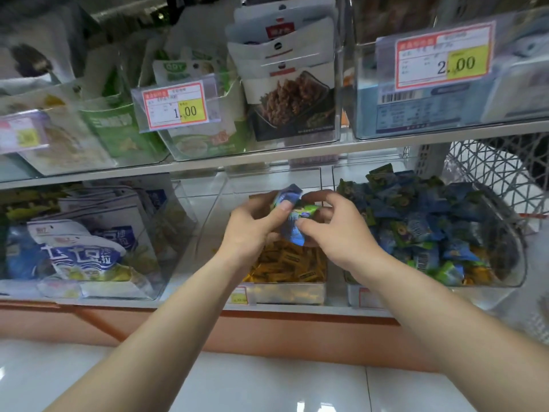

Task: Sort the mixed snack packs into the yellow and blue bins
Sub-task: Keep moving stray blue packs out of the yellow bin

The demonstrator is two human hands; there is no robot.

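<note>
Two clear bins stand side by side: the blue bin (pixel 517 263) at three o'clock of the hands, the yellow bin (pixel 291 292) beneath them at six. The left hand (pixel 255 224) and right hand (pixel 335 230) meet above the yellow bin, fingers curled, together pinching several blue-and-green snack packs (pixel 292 217).

Upper shelf (pixel 297 150), left price tag (pixel 175 104), on front of clear bin (pixel 166 141): reads "1.00". Right price tag (pixel 444 55), on right-end bin (pixel 365 126): reads "2.00". Smaller print on both tags illegible.
</note>
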